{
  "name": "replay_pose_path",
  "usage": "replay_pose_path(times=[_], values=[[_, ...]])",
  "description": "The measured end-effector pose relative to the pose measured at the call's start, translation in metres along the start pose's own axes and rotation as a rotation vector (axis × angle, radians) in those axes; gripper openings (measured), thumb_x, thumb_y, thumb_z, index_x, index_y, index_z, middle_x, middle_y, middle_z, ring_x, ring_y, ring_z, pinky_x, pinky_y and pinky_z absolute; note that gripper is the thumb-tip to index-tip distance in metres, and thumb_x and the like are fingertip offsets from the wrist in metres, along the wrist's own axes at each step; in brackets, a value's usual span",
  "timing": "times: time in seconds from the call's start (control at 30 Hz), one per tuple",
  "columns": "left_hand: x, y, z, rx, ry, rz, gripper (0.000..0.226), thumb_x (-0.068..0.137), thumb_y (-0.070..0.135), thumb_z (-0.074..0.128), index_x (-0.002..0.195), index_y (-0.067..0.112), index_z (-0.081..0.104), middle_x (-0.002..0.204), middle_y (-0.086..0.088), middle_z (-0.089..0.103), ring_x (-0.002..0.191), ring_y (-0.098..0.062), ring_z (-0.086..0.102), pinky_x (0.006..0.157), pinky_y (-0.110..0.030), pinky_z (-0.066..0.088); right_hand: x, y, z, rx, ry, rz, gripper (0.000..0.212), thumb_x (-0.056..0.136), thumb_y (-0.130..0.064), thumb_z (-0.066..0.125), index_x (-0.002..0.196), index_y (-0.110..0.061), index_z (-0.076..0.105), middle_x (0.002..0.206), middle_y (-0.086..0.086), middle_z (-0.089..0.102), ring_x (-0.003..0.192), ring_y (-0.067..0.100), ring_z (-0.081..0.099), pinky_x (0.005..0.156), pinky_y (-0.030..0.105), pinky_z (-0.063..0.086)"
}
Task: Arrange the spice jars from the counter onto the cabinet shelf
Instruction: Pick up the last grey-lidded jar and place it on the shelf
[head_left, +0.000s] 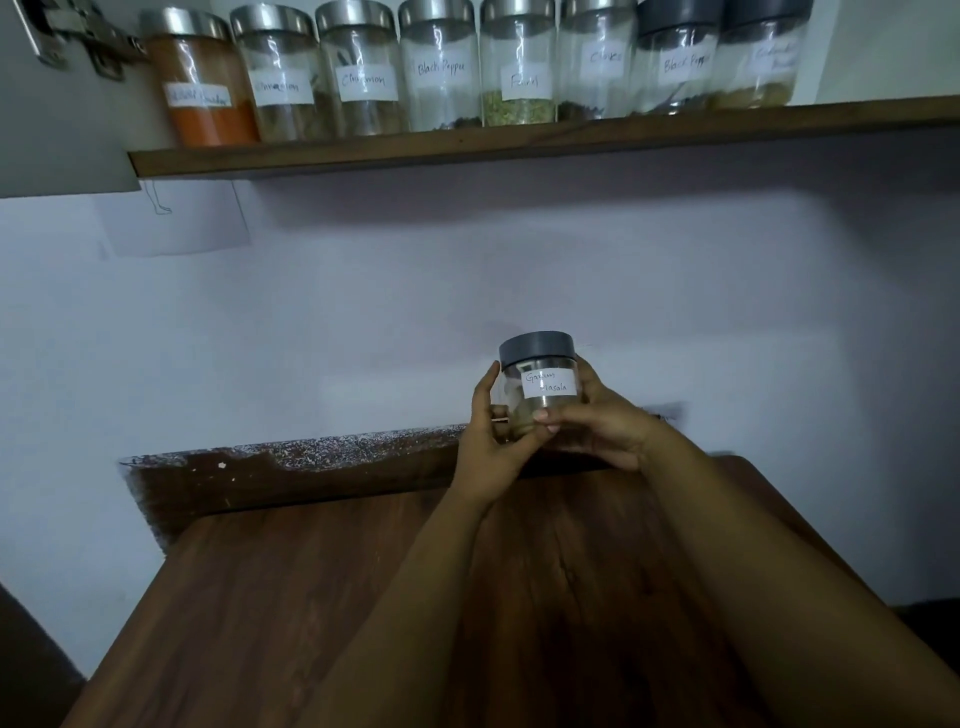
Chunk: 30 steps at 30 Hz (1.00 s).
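Both hands, left hand (491, 431) and right hand (597, 426), clasp the garam masala jar (540, 387) above the counter's (260, 597) far edge. Eight jars line the shelf (519, 143); seemingly this one's left.

Both your forearms reach forward from the lower right, hands raised together. Your left hand (485, 441) curls its fingers and thumb round a held thing; your right hand (605, 423) grips it from the opposite side.

I hold the jar (540, 387) upright above the table (311, 597) with both hands: my left hand (493, 436) grips its left side, my right hand (597, 423) its bottom. Eight jars (441, 73) stand in a row on the shelf (519, 143).
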<state>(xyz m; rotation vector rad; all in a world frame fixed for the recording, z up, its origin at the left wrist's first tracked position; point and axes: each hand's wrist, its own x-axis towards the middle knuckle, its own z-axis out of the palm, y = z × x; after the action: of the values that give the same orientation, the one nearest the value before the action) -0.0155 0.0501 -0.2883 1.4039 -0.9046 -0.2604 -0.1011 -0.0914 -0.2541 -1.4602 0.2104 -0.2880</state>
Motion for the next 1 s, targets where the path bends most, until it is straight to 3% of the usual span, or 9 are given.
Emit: replay_pose_path(times=[0.2, 0.37, 0.47, 0.57, 0.73, 0.87, 0.93, 1.0], values=[[0.018, 0.022, 0.015, 0.001, -0.126, -0.027, 0.086, 0.084, 0.023, 0.076, 0.145, 0.053, 0.023, 0.132, 0.006, 0.051, 0.113, -0.015, 0.059, 0.092, -0.035, 0.055, -0.009, -0.017, -0.015, 0.000, 0.136, -0.114, 0.100, 0.073, 0.005, 0.078, 0.147, -0.042, 0.027, 0.126, 0.009, 0.062, 0.111, 0.028, 0.066, 0.091, 0.046, 0.055], [0.036, 0.048, 0.041, 0.046, -0.092, 0.074, 0.086, 0.085, 0.029, 0.075, 0.148, 0.049, 0.020, 0.134, 0.010, 0.047, 0.112, -0.007, 0.057, 0.093, -0.029, 0.053, -0.023, -0.048, -0.031, -0.257, 0.342, -0.205, 0.092, 0.077, -0.017, 0.080, 0.148, -0.042, 0.027, 0.134, -0.001, 0.054, 0.122, 0.022, 0.053, 0.104, 0.044, 0.045], [0.048, 0.064, 0.060, 0.070, -0.132, 0.161, 0.085, 0.088, 0.026, 0.072, 0.150, 0.046, 0.018, 0.133, 0.013, 0.044, 0.108, 0.002, 0.054, 0.093, -0.024, 0.052, -0.032, -0.069, -0.047, -0.421, 0.440, -0.273, 0.095, 0.077, -0.027, 0.080, 0.150, -0.039, 0.021, 0.132, -0.006, 0.053, 0.117, 0.016, 0.053, 0.101, 0.037, 0.046], [0.062, 0.081, 0.080, 0.072, -0.197, 0.228, 0.086, 0.088, 0.024, 0.071, 0.152, 0.043, 0.017, 0.130, 0.021, 0.043, 0.111, 0.005, 0.052, 0.087, -0.012, 0.050, -0.043, -0.087, -0.068, -0.451, 0.496, -0.346, 0.098, 0.074, -0.033, 0.082, 0.149, -0.043, 0.020, 0.129, -0.008, 0.055, 0.113, 0.014, 0.056, 0.096, 0.035, 0.049], [0.087, 0.112, 0.118, 0.031, -0.253, 0.330, 0.085, 0.089, 0.016, 0.071, 0.149, 0.045, 0.018, 0.134, 0.018, 0.044, 0.119, 0.000, 0.053, 0.094, -0.013, 0.048, -0.063, -0.122, -0.099, -0.464, 0.595, -0.460, 0.101, 0.070, -0.037, 0.084, 0.148, -0.047, 0.020, 0.126, -0.009, 0.055, 0.112, 0.012, 0.058, 0.093, 0.035, 0.052], [0.106, 0.138, 0.152, 0.007, -0.332, 0.382, 0.084, 0.093, 0.015, 0.064, 0.145, 0.052, 0.010, 0.142, 0.019, 0.035, 0.122, 0.015, 0.044, 0.093, -0.003, 0.040, -0.076, -0.153, -0.124, -0.494, 0.683, -0.542, 0.106, 0.067, -0.038, 0.086, 0.149, -0.042, 0.019, 0.127, -0.009, 0.054, 0.114, 0.014, 0.056, 0.093, 0.035, 0.053], [0.116, 0.152, 0.171, 0.009, -0.323, 0.426, 0.085, 0.093, 0.017, 0.065, 0.148, 0.050, 0.008, 0.146, 0.016, 0.035, 0.128, 0.010, 0.042, 0.097, -0.004, 0.039, -0.083, -0.172, -0.138, -0.503, 0.708, -0.575, 0.110, 0.062, -0.042, 0.087, 0.149, -0.042, 0.020, 0.130, -0.009, 0.055, 0.116, 0.013, 0.056, 0.095, 0.036, 0.052], [0.125, 0.168, 0.190, 0.018, -0.301, 0.473, 0.087, 0.091, 0.025, 0.067, 0.152, 0.047, 0.008, 0.151, 0.013, 0.035, 0.135, 0.001, 0.040, 0.105, -0.015, 0.039, -0.090, -0.193, -0.154, -0.506, 0.711, -0.615, 0.113, 0.054, -0.048, 0.088, 0.147, -0.044, 0.024, 0.131, -0.010, 0.055, 0.118, 0.011, 0.055, 0.096, 0.038, 0.052]])
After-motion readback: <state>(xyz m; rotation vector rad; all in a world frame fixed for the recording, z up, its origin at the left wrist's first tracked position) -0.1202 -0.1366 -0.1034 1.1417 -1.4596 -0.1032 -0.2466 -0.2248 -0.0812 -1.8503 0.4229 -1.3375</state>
